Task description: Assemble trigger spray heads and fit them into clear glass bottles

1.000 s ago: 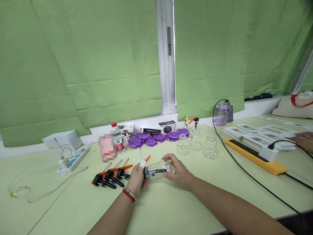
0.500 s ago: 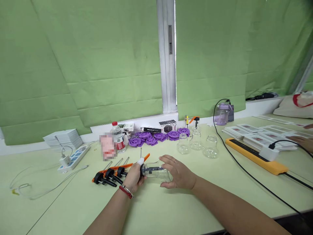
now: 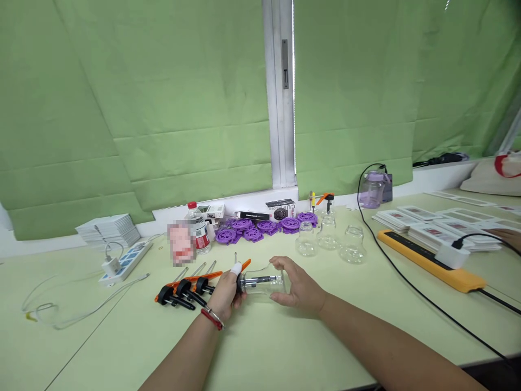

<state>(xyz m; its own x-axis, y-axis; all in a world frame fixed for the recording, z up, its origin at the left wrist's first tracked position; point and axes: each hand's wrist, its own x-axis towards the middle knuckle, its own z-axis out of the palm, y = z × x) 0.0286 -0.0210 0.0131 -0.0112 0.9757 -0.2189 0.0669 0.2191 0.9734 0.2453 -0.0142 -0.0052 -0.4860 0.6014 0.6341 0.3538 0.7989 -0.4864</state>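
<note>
Three lidless jars point(image 3: 306, 247) stand toward the tabletop's point(image 3: 264, 350) back edge; my left hand point(image 3: 225, 293) holds a lid point(image 3: 239, 283) to the jar point(image 3: 266, 288) in my right hand point(image 3: 300, 287).

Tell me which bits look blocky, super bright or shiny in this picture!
In the head view, the pink item is blurred into squares; in that same view, the right edge of the window frame glows white; also in the head view, little glints show on the held clear jar and the standing clear jars.
</note>
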